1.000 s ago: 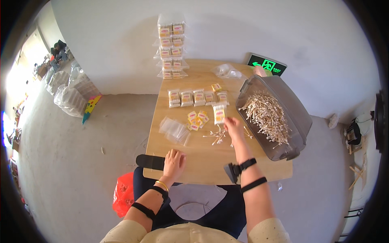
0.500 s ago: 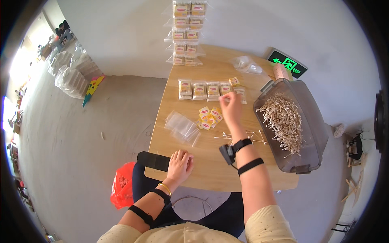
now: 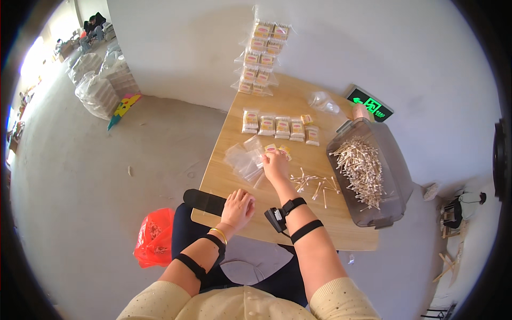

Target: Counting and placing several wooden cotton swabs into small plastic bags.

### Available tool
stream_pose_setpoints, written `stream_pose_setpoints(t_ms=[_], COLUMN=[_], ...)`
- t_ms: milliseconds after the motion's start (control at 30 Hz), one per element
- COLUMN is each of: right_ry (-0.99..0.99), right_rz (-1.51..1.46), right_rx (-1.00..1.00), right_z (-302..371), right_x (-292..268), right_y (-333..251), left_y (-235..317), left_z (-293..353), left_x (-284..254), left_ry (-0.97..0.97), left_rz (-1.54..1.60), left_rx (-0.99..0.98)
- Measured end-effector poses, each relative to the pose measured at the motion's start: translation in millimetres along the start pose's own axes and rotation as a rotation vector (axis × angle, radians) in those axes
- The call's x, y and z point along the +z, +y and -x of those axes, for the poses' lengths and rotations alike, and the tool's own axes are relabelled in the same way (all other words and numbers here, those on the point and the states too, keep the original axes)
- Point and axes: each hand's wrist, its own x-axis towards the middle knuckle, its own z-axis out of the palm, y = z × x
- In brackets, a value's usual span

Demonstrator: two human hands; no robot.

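Note:
My right hand (image 3: 276, 166) is closed, its fingertips pinched at the right edge of some clear plastic bags (image 3: 242, 162). Yellow-and-white cards (image 3: 287, 151) lie just beyond the fingers and are partly hidden by them. Near the table's front edge, my left hand (image 3: 238, 209) rests with curled fingers beside a black strip (image 3: 204, 201); what it holds, if anything, is hidden. Loose cotton swabs (image 3: 304, 180) are scattered right of my right wrist. Farther back stands a row of bagged swab packs (image 3: 282, 127), with a small yellow pack (image 3: 306, 119) behind its right end.
A grey bin (image 3: 392, 210) full of cotton swabs (image 3: 360, 170) stands at the table's right. Stacked filled bags (image 3: 260, 58) are at the back, near a crumpled clear bag (image 3: 324, 102) and a green-lit sign (image 3: 370, 104). A red bag (image 3: 154, 240) sits left of my leg.
My right hand has moved from the row of packs back toward me and left, to the clear bags. The bags have shifted and one now sticks up. My left hand stays put.

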Motion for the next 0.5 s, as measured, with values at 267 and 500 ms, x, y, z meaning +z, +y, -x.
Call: stream_pose_setpoints(t_ms=[267,500], right_ry=[-0.281,-0.617], right_rz=[-0.557,-0.713], right_rx=[0.196,0.214], right_z=[29,91], right_x=[-76,-141], right_y=[-32,-77], left_y=[-1,30], left_z=[-7,-13], left_x=[-18,-76], left_ry=[0.182,-0.127], left_rz=[0.775,1.117], left_rx=[-0.572,-0.535])
